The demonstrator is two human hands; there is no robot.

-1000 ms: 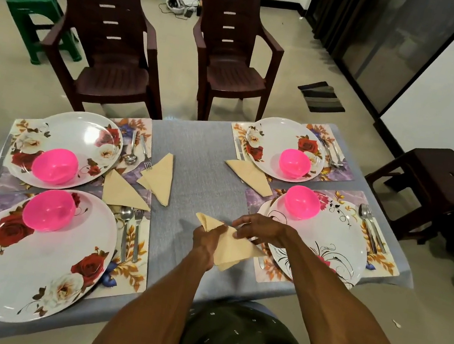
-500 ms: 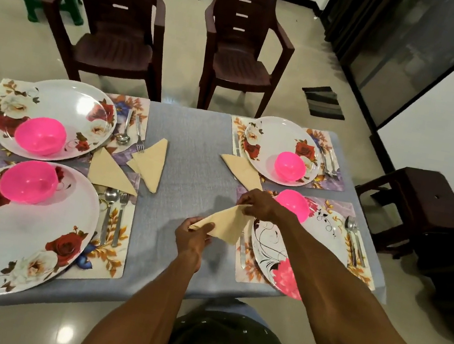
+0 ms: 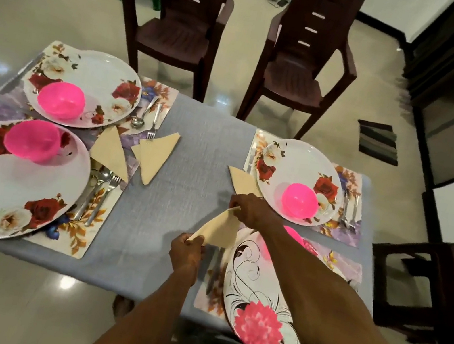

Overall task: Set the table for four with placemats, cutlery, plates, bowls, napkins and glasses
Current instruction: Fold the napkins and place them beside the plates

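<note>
A folded beige napkin (image 3: pixel 220 229) is stretched between my hands just left of the near right plate (image 3: pixel 258 295). My left hand (image 3: pixel 187 251) pinches its near corner and my right hand (image 3: pixel 249 209) pinches its far corner. My right forearm hides most of the pink bowl (image 3: pixel 295 235) on that plate. Three other settings each show a floral plate with a pink bowl (image 3: pixel 299 200) and a beige napkin (image 3: pixel 241 179) on a placemat. A knife (image 3: pixel 214 272) lies left of the near right plate.
The grey table (image 3: pixel 189 171) carries spoons and forks (image 3: pixel 97 197) beside the left plates, and two napkins (image 3: pixel 156 153) near its middle. Two brown chairs (image 3: pixel 303 61) stand at the far side and a dark stool (image 3: pixel 427 283) on the right.
The napkin, bunched in both hands a second ago, is now pulled out long. My right hand moved away from me toward the far right plate. The camera tilted down.
</note>
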